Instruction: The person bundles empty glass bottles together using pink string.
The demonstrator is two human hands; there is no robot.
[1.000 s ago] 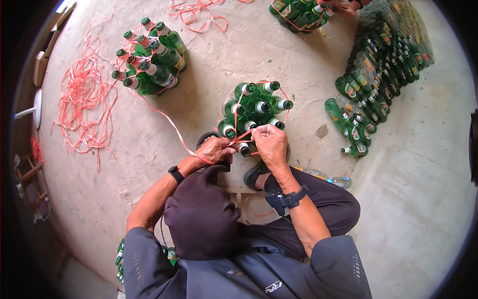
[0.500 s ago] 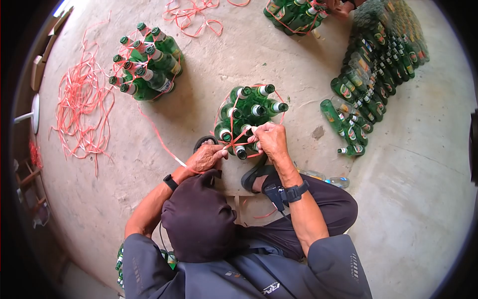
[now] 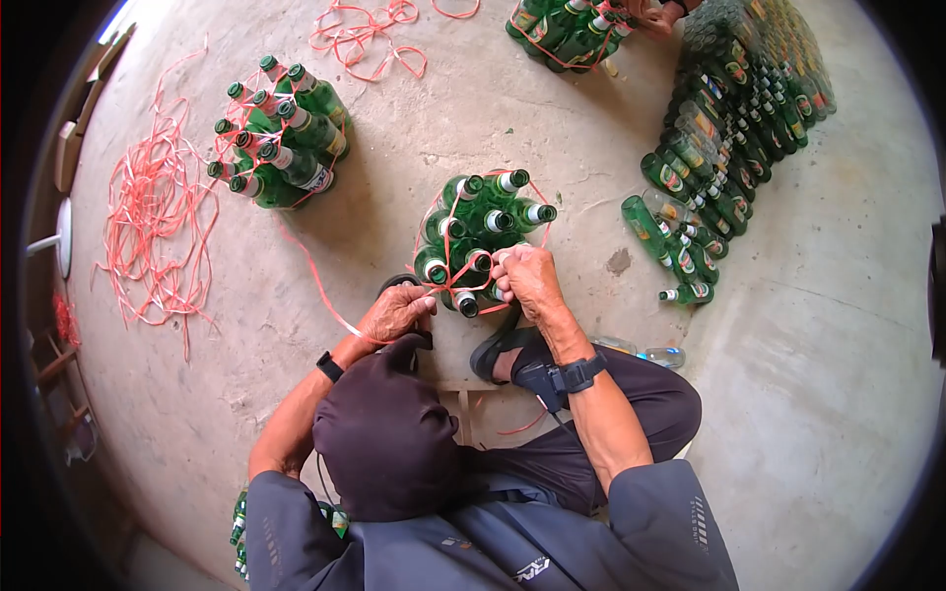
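Note:
Several green bottles [image 3: 498, 221] stand upright in a cluster on the floor before me, with red twine [image 3: 450, 234] running around them and between their necks. My left hand [image 3: 399, 309] pinches the twine at the cluster's near left side. At the near right side, my right hand [image 3: 524, 278] has its fingers closed on another part of the twine, beside the bottle necks. A loose length of twine runs from my left hand toward the upper left.
A bundle of tied green bottles [image 3: 317, 135] stands at the upper left, beside a tangled twine heap [image 3: 158, 222]. Another bundle [image 3: 567, 37] is at the top, near another person's hand [image 3: 658, 18]. Many bottles [image 3: 729, 148] lie stacked at the right.
The whole view has shifted slightly, so the floor items appear a little further left. Both hands still hold the twine, with my right hand's fingers slightly changed in pose.

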